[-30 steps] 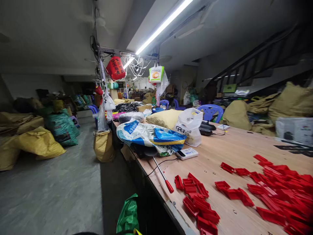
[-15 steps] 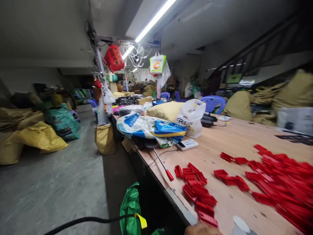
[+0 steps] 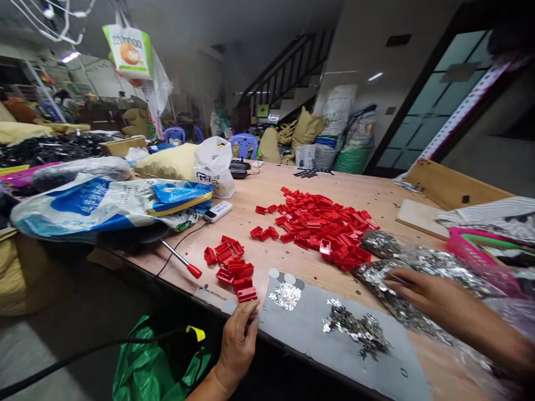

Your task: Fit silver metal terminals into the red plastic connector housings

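The left hand (image 3: 238, 345) rested beside red plastic clips (image 3: 246, 294), the right hand (image 3: 434, 295) on crinkled silver flakes (image 3: 422, 259).
The left's grip could not be told; the right lay open; a larger red heap (image 3: 315, 223) sat on the plywood table (image 3: 267, 259).

Bare left hand (image 3: 238, 344), bare right hand (image 3: 430, 296)

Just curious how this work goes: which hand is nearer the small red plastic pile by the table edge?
The left hand is nearer, fingertips at the near end of the red pile. The right hand is farther right, on a bag of silvery bits.
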{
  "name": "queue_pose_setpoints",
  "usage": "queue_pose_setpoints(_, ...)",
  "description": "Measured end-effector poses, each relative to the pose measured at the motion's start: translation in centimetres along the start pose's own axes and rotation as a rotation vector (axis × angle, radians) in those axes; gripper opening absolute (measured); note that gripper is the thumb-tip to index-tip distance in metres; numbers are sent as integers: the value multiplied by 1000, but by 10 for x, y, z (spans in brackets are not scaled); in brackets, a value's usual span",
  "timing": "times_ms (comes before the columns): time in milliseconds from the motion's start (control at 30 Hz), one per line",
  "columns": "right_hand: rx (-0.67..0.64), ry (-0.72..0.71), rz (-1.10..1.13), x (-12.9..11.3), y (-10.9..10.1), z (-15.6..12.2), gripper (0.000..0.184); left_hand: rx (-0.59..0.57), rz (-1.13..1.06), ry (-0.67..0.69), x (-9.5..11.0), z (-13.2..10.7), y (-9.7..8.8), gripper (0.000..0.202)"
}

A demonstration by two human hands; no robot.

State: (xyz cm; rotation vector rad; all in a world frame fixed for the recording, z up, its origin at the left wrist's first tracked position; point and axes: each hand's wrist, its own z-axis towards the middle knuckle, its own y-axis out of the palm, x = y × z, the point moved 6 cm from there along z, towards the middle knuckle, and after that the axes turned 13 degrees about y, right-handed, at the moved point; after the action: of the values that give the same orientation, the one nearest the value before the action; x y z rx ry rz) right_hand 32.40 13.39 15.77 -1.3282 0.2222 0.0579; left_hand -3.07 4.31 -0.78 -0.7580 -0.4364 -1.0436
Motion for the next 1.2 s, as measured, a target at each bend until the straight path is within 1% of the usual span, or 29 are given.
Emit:
queue_pose_setpoints(33, -193, -30, -23, -14, 22, 11, 14, 2, -5, -4, -1, -1, 0, 37)
queue_pose_setpoints(67, -280, -63, -39, -29, 39, 21, 20, 5, -13, -10, -2, -2, 0, 37)
queue_pose_setpoints(100, -301, -91, -57, -45, 52, 31, 23, 5, -22, -20, -3, -2, 0, 37)
queue_pose_setpoints(200, -254, -122, -146, -85, 86, 54, 30, 6, -62, -56, -5, -4, 0, 38)
queue_pose_setpoints(267, -279, -108, -201, -103, 108, 65, 37, 9, -90, -82, -6, -6, 0, 37)
queue_pose_setpoints(333, -296, -93, -222, -115, 125, 75, 37, 9, -120, -110, -7, -6, 0, 37)
queue_pose_setpoints(433, -333, -77, -233, -123, 140, 85, 31, 11, -157, -151, -9, -7, -1, 35)
queue_pose_setpoints(500, -346, -67, -218, -124, 140, 86, 27, 18, -173, -172, -10, -7, -2, 34)
queue_pose_setpoints(567, -355, -61, -182, -122, 134, 82, 25, 24, -196, -191, -11, -7, -3, 33)
queue_pose_setpoints(667, -382, -82, -100, -115, 118, 61, 26, 46, -245, -241, -11, -8, -4, 32)
queue_pose_setpoints(767, -419, -133, 47, -111, 101, 22, 33, 81, -315, -332, -8, -9, -4, 31)
queue_pose_setpoints(833, -485, -167, 293, -114, 92, -13, 36, 68, -403, -397, -2, -7, 0, 33)
queue_pose_setpoints(867, -527, -166, 408, -115, 89, -33, 37, 40, -458, -427, 3, -6, 4, 36)
queue_pose_setpoints(967, -733, -222, 674, -130, 87, -95, 36, -51, -637, -515, 22, -2, 17, 54)
queue_pose_setpoints(1000, -789, -213, 757, -135, 86, -112, 36, -80, -711, -544, 28, -2, 22, 60)
queue_pose_setpoints(1033, -826, -199, 833, -139, 85, -127, 35, -100, -779, -581, 34, -2, 26, 62)
queue_pose_setpoints(1133, -896, -143, 961, -141, 86, -157, 33, -130, -924, -701, 45, -6, 35, 53)
queue_pose_setpoints(1200, -905, -100, 964, -132, 90, -162, 33, -130, -995, -787, 49, -9, 38, 47)
